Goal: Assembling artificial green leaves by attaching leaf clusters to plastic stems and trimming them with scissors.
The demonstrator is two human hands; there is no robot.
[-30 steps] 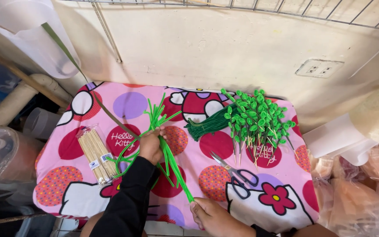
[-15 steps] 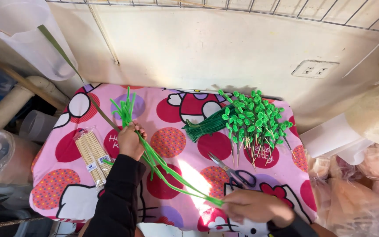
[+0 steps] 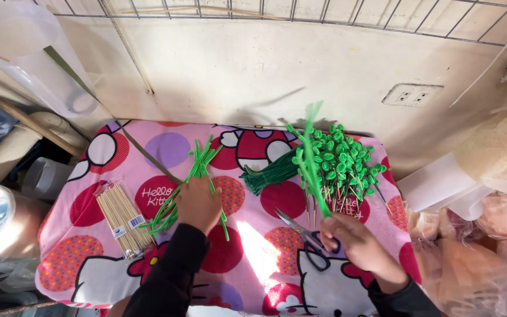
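My left hand (image 3: 198, 204) presses flat on the loose green strips (image 3: 193, 179) so they stay bunched on the pink cloth (image 3: 247, 258), while my right hand (image 3: 353, 240) pinches one strip (image 3: 313, 158) lifted upright, clear of the scissors (image 3: 303, 232)

green strips bundle (image 3: 198, 176) | flat on cloth, under left palm | single green strip (image 3: 312, 158) | raised upright, blurred

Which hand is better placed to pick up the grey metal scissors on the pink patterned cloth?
Right. The right hand sits right beside the grey metal scissors, though it holds a green strand. The left hand rests on the bundle of green strips, farther away.
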